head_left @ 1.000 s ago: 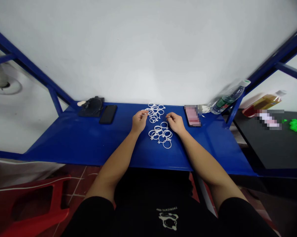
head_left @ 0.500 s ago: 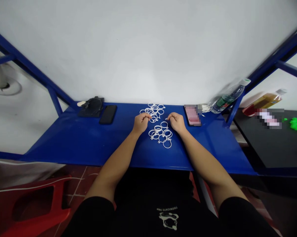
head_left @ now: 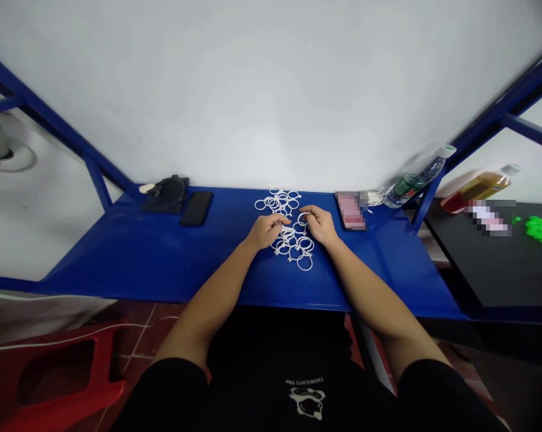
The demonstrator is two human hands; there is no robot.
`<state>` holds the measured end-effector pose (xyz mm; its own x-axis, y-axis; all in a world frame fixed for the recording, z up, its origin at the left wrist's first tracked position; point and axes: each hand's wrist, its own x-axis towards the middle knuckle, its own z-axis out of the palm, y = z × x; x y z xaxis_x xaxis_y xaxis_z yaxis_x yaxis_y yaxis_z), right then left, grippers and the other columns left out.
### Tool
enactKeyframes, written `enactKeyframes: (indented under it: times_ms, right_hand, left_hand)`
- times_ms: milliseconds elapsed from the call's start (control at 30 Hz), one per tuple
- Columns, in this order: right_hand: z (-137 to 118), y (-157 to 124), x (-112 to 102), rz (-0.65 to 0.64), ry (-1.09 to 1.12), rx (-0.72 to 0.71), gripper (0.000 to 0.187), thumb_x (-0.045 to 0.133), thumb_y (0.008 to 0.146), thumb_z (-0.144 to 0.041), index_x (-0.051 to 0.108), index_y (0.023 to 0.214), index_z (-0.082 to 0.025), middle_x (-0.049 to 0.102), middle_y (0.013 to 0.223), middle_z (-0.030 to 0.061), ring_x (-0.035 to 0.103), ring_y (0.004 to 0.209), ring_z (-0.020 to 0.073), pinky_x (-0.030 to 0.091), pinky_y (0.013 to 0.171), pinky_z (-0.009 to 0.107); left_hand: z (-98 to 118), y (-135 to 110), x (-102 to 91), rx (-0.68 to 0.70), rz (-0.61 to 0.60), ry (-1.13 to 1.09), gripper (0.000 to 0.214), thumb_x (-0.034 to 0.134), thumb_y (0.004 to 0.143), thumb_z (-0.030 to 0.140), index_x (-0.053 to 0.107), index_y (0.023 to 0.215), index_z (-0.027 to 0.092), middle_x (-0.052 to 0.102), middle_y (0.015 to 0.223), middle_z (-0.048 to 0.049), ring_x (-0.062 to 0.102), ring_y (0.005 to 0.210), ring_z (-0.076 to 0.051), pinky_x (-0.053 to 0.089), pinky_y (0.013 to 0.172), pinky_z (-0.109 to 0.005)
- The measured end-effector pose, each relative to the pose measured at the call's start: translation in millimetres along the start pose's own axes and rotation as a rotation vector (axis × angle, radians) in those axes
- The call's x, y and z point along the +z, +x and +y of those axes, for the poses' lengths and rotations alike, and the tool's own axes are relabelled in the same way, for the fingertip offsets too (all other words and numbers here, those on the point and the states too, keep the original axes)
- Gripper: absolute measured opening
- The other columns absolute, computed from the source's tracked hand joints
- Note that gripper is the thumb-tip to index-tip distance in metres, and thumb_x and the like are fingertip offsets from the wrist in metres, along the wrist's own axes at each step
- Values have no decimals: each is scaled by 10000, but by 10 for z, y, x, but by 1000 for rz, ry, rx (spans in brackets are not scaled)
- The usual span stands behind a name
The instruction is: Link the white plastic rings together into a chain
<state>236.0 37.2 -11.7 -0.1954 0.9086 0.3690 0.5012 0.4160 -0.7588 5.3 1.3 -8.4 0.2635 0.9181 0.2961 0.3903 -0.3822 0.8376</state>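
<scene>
Rings (head_left: 293, 246) beside left hand (head_left: 266, 231), curled, grip unclear | right hand (head_left: 319, 224) pinching white ring (head_left: 302, 215)

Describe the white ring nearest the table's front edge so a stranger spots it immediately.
Start at the blue table against the pale wall. Near its middle, a pile of white rings spreads from between the left hand and right hand toward the front edge. This white ring is the pile's outermost toward that edge, its bottom curve overlapping no other.

left fingers (head_left: 280, 219) have moved to the nearer rings (head_left: 290, 252); a ring (head_left: 300, 216) now shows in the right fingers (head_left: 311, 210).
</scene>
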Motion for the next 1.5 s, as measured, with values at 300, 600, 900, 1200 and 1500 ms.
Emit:
enactKeyframes:
  times_ms: [300, 600, 900, 1200, 1500]
  right_hand:
    - [-69, -25, -30, -181, 6, -122, 410, 430, 888, -194, 791, 1081, -208, 772, 867, 36, 693, 812, 214, 534, 832, 352]
    - [-29, 5, 18, -245, -264, -272, 404, 449, 1042, -348, 743, 1277, -202, 729, 1269, 122, 643, 1171, 286, 455, 1069, 483]
    - [29, -51, 107, -403, -440, -202, 454, 513, 1046, -495, 627, 1457, -340, 484, 1631, 61, 377, 1509, 430, 230, 1206, 727]
    - [-57, -17, 57, -341, -413, -277, 439, 619, 980, -425, 704, 1354, -212, 694, 1302, 151, 600, 1212, 338, 422, 1106, 532]
    - [-50, -13, 23, -31, -213, -166, 321, 507, 998, -263, 721, 1232, -218, 732, 1113, 118, 661, 1033, 280, 521, 968, 432]
  left_hand:
    - [-137, 100, -18, -38, 178, 322, 240, 616, 933, 157, 781, 1096, 218, 739, 1153, -64, 688, 921, -182, 538, 846, -312]
    - [-137, 59, 11, -60, -11, 515, 265, 645, 964, 254, 774, 1192, 294, 703, 1244, -56, 690, 1058, -240, 537, 880, -336]
    - [-129, 64, 37, -80, -5, 527, 232, 667, 937, 274, 789, 1134, 289, 701, 1063, -68, 678, 893, -224, 505, 758, -315]
    - [-140, 68, 58, -104, 32, 490, 176, 721, 897, 233, 776, 1064, 246, 735, 1066, -73, 696, 896, -226, 529, 805, -327]
    - [-161, 100, 33, -126, 206, 357, 101, 703, 928, 289, 758, 994, 236, 764, 890, -61, 703, 819, -230, 507, 753, -315]
